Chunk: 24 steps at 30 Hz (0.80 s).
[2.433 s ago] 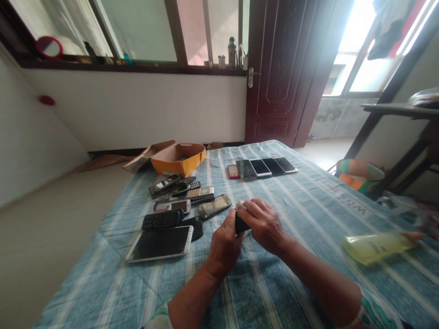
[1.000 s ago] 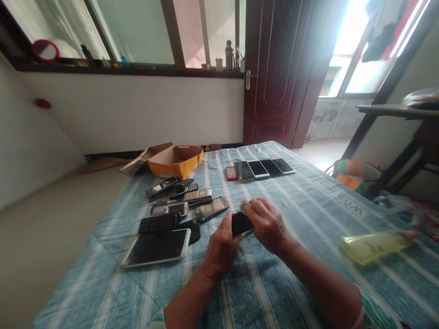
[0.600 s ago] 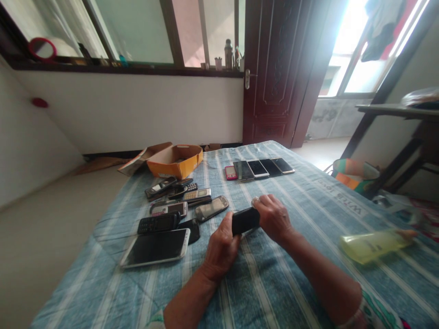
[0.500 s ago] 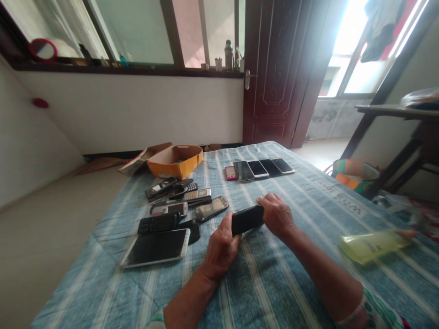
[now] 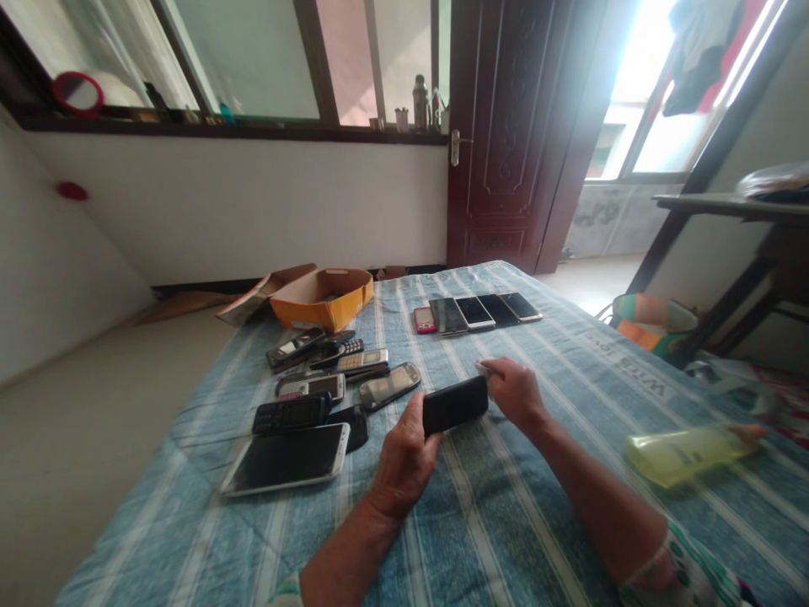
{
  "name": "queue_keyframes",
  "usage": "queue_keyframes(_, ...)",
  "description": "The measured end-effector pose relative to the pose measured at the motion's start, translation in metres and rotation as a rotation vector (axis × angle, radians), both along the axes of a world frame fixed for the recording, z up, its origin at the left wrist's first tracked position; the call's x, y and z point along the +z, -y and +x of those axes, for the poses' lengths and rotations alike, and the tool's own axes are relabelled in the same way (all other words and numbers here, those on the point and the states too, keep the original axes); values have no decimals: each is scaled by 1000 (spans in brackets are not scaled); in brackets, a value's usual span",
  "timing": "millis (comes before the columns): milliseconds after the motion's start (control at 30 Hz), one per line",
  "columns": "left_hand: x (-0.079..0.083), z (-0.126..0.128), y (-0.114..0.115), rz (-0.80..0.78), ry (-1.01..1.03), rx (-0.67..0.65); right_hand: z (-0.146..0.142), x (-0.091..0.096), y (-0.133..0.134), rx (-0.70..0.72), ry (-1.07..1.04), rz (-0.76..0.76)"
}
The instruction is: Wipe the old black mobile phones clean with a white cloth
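Note:
A black smartphone [image 5: 456, 405] is gripped at its left end by my left hand [image 5: 405, 455], thumb along the near edge, its dark face tilted up toward me. Just off the phone's right end, my right hand [image 5: 519, 394] is closed in a pinch. A bit of white cloth [image 5: 481, 367], possibly tissue, pokes out at its fingertips. Left of my left hand lie a white tablet [image 5: 287, 459], a black keypad phone [image 5: 291, 413] and a grey touchscreen phone [image 5: 390, 385]. Several more old phones are heaped behind them.
The striped blue bedspread [image 5: 506, 539] lies under everything. An orange box [image 5: 325, 303] stands at the back left. A row holds a pink phone [image 5: 424, 319], a white smartphone [image 5: 475, 312] and several dark ones. A yellow spray bottle [image 5: 686, 455] lies at right.
My right hand has moved slightly right, off the smartphone's end, showing more of the white cloth. The phone stays in my left hand, shifted slightly left.

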<state>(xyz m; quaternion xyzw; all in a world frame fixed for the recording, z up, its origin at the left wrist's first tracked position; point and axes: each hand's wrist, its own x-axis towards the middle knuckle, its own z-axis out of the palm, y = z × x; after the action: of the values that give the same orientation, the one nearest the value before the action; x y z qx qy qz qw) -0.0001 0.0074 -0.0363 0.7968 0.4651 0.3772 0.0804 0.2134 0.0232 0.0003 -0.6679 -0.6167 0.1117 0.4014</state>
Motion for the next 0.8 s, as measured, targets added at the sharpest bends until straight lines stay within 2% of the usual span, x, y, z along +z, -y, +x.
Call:
queue_keyframes(67,0,0,0,9,-10,0,-4,0,1,53,12,168)
queue_keyframes(133,-1,0,0,11,-12,2,-6,-1,2,113,58,249)
queue_keyframes(367,1,1,1,0,-4,4,1,3,1,26,246,-42)
queue_keyframes(567,0,0,0,-11,-10,9,5,-6,-3,4,304,-76)
queue_keyframes(667,-2,-1,-1,-11,-14,-3,3,-6,-1,22,273,107)
queue_keyframes(733,-2,-1,-1,-15,-20,-12,-2,-2,3,97,305,305)
queue_keyframes(800,-2,-1,-1,-18,-24,-17,-7,3,9,193,409,419)
